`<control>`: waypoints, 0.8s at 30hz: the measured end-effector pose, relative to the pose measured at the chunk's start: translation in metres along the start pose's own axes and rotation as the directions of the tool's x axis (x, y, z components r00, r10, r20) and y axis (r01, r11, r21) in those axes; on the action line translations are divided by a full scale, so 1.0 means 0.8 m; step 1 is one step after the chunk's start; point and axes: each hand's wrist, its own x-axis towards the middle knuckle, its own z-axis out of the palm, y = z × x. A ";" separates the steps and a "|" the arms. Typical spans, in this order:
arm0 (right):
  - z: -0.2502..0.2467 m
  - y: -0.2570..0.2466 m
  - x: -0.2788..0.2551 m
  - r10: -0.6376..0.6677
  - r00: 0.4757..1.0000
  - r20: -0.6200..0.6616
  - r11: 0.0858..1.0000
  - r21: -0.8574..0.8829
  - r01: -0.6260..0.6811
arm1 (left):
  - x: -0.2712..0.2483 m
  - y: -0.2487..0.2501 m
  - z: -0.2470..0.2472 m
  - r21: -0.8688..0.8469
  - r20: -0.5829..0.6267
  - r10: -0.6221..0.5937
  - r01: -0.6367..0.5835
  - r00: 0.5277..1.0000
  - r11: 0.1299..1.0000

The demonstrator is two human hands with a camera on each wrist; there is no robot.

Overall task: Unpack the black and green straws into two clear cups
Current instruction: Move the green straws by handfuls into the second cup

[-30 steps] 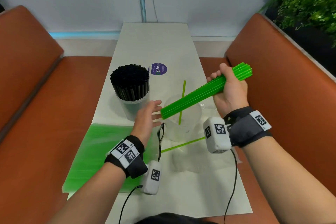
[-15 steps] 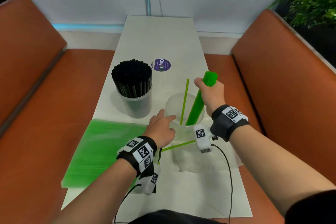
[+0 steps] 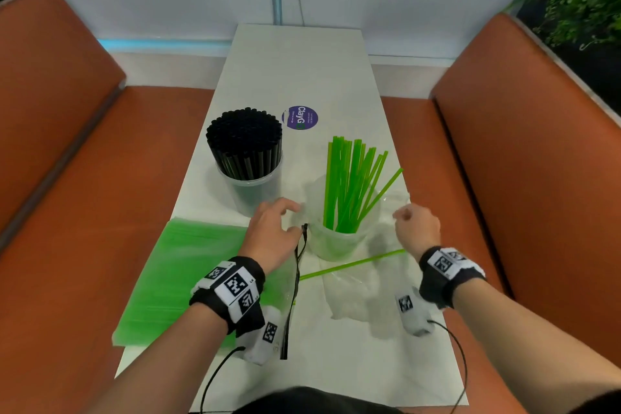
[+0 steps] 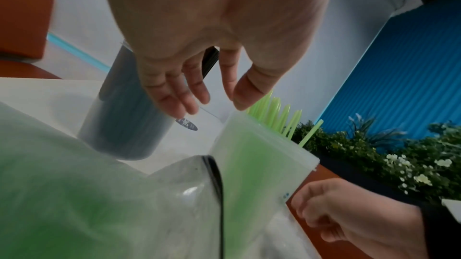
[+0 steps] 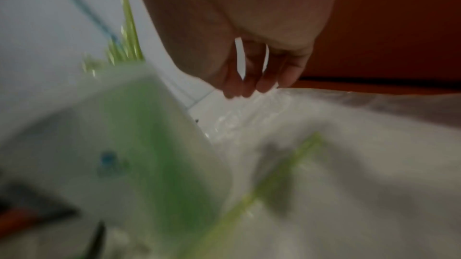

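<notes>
Black straws (image 3: 243, 144) fill the left clear cup (image 3: 255, 195). Green straws (image 3: 353, 178) stand fanned out in the right clear cup (image 3: 331, 244). My left hand (image 3: 291, 219) hovers beside that cup's left wall with relaxed fingers (image 4: 189, 95) and holds nothing. To the right of the cup, my right hand (image 3: 402, 217) hangs empty, its fingers (image 5: 249, 83) loosely curled over the crumpled wrapper. One loose green straw (image 3: 353, 264) lies on the table in front of the cup.
A flat pack of green straws (image 3: 181, 276) lies at the left table edge. A clear empty wrapper (image 3: 363, 296) is spread at the front right. A purple sticker (image 3: 300, 118) marks the white table (image 3: 302, 60). Orange benches flank both sides.
My right hand stood the green bundle in the right cup, let go and drew back to the right. The straws have fanned out. My left hand stayed beside the cup.
</notes>
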 end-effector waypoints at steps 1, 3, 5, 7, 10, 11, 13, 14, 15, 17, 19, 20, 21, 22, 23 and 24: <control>0.010 0.014 -0.006 -0.033 0.994 0.103 0.988 -0.146 0.048 | -0.002 -0.003 0.001 0.019 0.003 -0.004 0.004 1.000 1.000; 0.029 0.030 -0.018 -0.089 0.960 0.264 0.914 -0.361 0.184 | -0.005 -0.009 0.006 0.076 0.041 -0.023 0.020 0.999 0.997; 0.046 0.036 -0.026 -0.121 0.931 0.343 0.828 -0.482 0.286 | -0.010 -0.015 0.011 0.129 0.086 -0.040 0.029 0.996 0.991; 0.057 0.037 -0.031 -0.140 0.918 0.371 0.758 -0.557 0.341 | -0.015 -0.018 0.014 0.173 0.129 -0.058 0.035 0.990 0.984; 0.067 0.041 -0.032 -0.173 0.909 0.381 0.686 -0.616 0.388 | -0.024 -0.021 0.015 0.257 0.164 -0.107 0.063 0.981 0.964; 0.069 0.043 -0.033 -0.186 0.907 0.376 0.675 -0.622 0.397 | -0.026 -0.022 0.015 0.284 0.174 -0.122 0.068 0.977 0.956; 0.072 0.047 -0.036 -0.210 0.907 0.364 0.652 -0.639 0.407 | -0.030 -0.023 0.015 0.315 0.188 -0.137 0.073 0.973 0.946; 0.072 0.048 -0.038 -0.217 0.908 0.359 0.641 -0.649 0.409 | -0.032 -0.024 0.016 0.328 0.190 -0.140 0.072 0.972 0.942; 0.071 0.049 -0.040 -0.221 0.908 0.356 0.633 -0.656 0.411 | -0.034 -0.024 0.017 0.341 0.189 -0.139 0.067 0.972 0.938; 0.067 0.050 -0.042 -0.237 0.900 0.365 0.634 -0.644 0.428 | -0.037 -0.023 0.022 0.353 0.181 -0.130 0.059 0.975 0.934; 0.057 0.053 -0.042 -0.272 0.872 0.406 0.659 -0.582 0.476 | -0.038 -0.024 0.026 0.334 0.168 -0.123 0.061 0.978 0.941; 0.051 0.055 -0.043 -0.293 0.850 0.437 0.678 -0.532 0.508 | -0.038 -0.025 0.026 0.313 0.155 -0.123 0.069 0.980 0.947; 0.044 0.057 -0.045 -0.317 0.825 0.468 0.698 -0.474 0.537 | -0.037 -0.027 0.025 0.284 0.138 -0.125 0.082 0.982 0.955; 0.037 0.060 -0.048 -0.342 0.800 0.494 0.718 -0.412 0.561 | -0.036 -0.028 0.023 0.249 0.120 -0.130 0.097 0.984 0.964; 0.032 0.061 -0.052 -0.369 0.776 0.512 0.734 -0.352 0.581 | -0.034 -0.028 0.019 0.210 0.103 -0.135 0.111 0.985 0.971; 0.028 0.061 -0.057 -0.398 0.755 0.521 0.744 -0.299 0.598 | -0.032 -0.028 0.014 0.175 0.088 -0.139 0.122 0.986 0.977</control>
